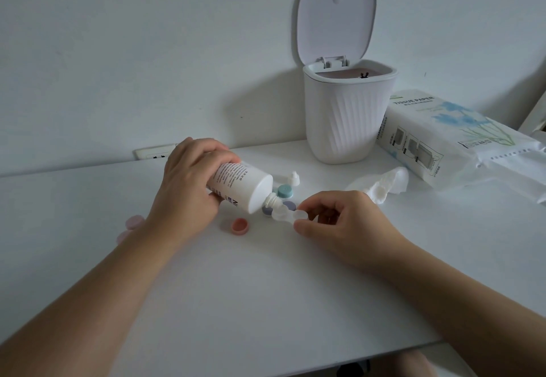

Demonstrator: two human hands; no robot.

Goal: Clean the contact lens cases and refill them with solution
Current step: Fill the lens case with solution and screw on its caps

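Gripping the solution bottle (236,185), left hand (189,181) wraps its body and tips the nozzle down-right onto the clear lens case (286,214). Right hand (336,223) pinches that case at its right well, thumb and fingertips closed on it, just above the white table (266,282). Front table edge runs lower right; bare surface lies between the forearms. Behind the case: teal cap (285,191), bottle cap (294,178), red cap (240,225) to the left. Bin (345,116), crumpled tissue (381,184) and tissue pack (455,143) crowd back right.
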